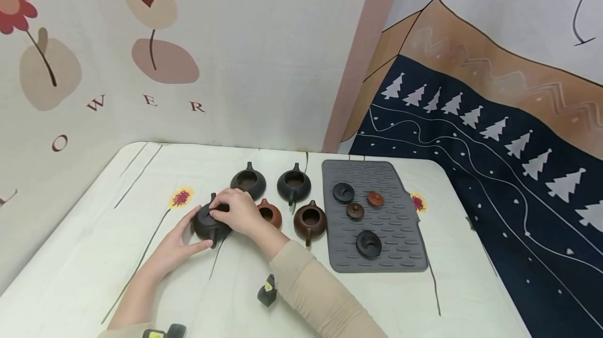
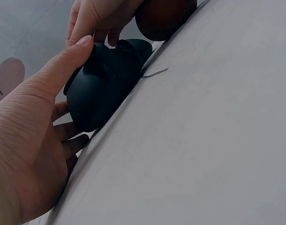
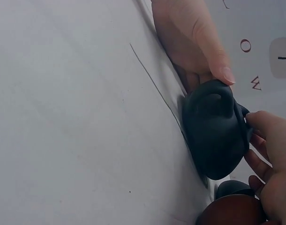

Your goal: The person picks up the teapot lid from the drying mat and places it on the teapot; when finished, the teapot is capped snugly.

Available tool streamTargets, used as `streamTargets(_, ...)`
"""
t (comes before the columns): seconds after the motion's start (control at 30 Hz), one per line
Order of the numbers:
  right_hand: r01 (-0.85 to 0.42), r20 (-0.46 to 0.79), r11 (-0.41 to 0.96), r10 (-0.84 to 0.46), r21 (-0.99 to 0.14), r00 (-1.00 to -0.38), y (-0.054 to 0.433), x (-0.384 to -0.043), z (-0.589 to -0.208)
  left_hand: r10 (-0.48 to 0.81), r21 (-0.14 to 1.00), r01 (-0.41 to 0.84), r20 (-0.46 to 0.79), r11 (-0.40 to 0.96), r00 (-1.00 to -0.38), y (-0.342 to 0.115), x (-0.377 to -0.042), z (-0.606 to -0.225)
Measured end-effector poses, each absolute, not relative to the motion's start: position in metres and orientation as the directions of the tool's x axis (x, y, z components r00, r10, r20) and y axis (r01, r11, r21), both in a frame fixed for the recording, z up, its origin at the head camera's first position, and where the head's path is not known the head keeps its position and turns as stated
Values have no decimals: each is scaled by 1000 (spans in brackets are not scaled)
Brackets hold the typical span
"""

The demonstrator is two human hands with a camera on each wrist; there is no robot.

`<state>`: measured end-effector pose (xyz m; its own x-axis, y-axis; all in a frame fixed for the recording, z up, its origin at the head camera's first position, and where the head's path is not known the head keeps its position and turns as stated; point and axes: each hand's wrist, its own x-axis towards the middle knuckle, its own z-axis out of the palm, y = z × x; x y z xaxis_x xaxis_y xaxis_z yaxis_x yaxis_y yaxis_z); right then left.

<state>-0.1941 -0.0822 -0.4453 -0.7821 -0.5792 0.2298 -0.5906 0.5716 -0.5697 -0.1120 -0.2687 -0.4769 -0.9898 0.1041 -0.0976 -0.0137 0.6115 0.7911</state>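
A black teapot point(image 1: 205, 227) stands on the table at the left end of a group of teapots. My left hand point(image 1: 170, 249) holds its body from the left, thumb at the near side and fingers behind. From above, my right hand point(image 1: 239, 210) pinches the black lid point(image 3: 243, 125) at the top of this pot, fingertips around its knob. In the left wrist view the teapot point(image 2: 103, 91) sits between thumb and fingers. Partly behind the right hand is a reddish-brown teapot point(image 1: 272, 212), open at the top.
Two dark lidless teapots, one left point(image 1: 249, 187) and one right point(image 1: 294, 189), stand farther back. A brown lidless teapot point(image 1: 311, 217) is beside the grey mat point(image 1: 395, 223). On that mat lie several lids, among them a black lid point(image 1: 369, 244) and a red lid point(image 1: 375, 199).
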Motion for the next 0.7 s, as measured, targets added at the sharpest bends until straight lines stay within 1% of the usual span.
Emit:
streamTargets(0.17,-588,223,572,-581,-572,-783,-82,-194,-443,103,790,-12,-95,613,-990,-270,-113,-478)
streamTargets(0.33,-568,217,564,-568,-600,-794,-80,-192,-438,102,791,-14,-97,611,-990,-270,-114,-478)
streamTargets(0.47,-569,240,542,-559,-619,-794,-75,-191,-433,105,794,-6,-89,608,-990,-270,-114,-478)
streamTargets(0.7,-597,293,482,-565,-642,-771,-64,-186,-422,105,793,-12,-96,609,-990,-269,-113,-479)
